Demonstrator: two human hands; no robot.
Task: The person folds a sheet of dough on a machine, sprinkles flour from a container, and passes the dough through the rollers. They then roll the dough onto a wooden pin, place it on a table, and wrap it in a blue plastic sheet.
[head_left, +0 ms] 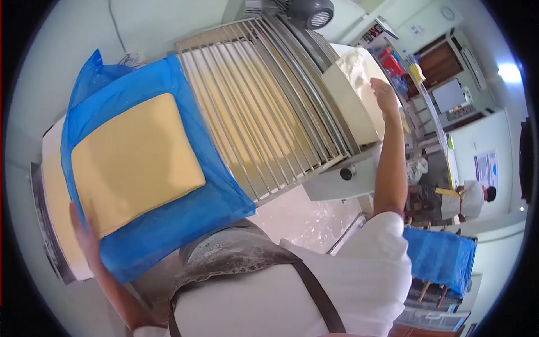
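Observation:
A thick pale-yellow slab of dough (pixel 137 163) lies on a blue plastic sheet (pixel 168 224) at the left. My left hand (pixel 84 233) is at the slab's near left corner, fingers stretched out along its edge and the sheet, holding nothing. At the end of my extended right arm, my right hand (pixel 384 95) is above a pale, box-shaped tray (pixel 351 104) on the machine. White flour (pixel 353 66) is heaped there, just beyond my fingers. The fingers look curled together; whatever may be in them is too small to make out.
A dough sheeter with a metal bar guard (pixel 247 112) stands between my hands, a grey motor (pixel 310 13) behind it. White specks dot the floor (pixel 314 224). At the right are a person (pixel 469 201) by a long worktable and a rack under blue plastic (pixel 441 255).

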